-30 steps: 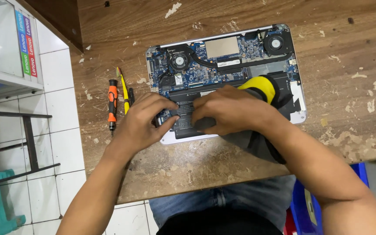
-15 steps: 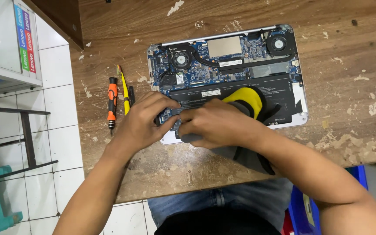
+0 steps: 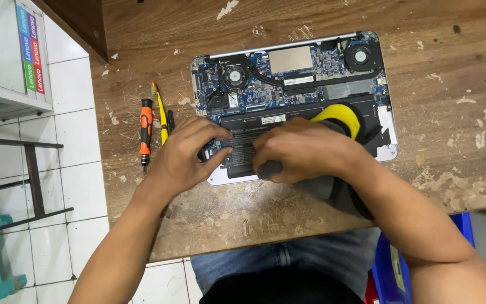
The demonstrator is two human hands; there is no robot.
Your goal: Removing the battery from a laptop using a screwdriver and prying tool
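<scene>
Black battery [image 3: 254, 147] sits along the front edge of the opened laptop [image 3: 389, 147] on the worktop. Left hand [image 3: 184, 155] pinches its left end; right hand [image 3: 302, 151] grips a yellow-handled tool [image 3: 341, 115]. Prying seems underway; next needs gentle, even lift.

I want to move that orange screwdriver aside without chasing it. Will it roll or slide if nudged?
The orange screwdriver looks slim and round-handled, so it would probably roll sideways. It seems light and stiff. The rough wooden table may slow it, though the table edge lies close by.
</scene>
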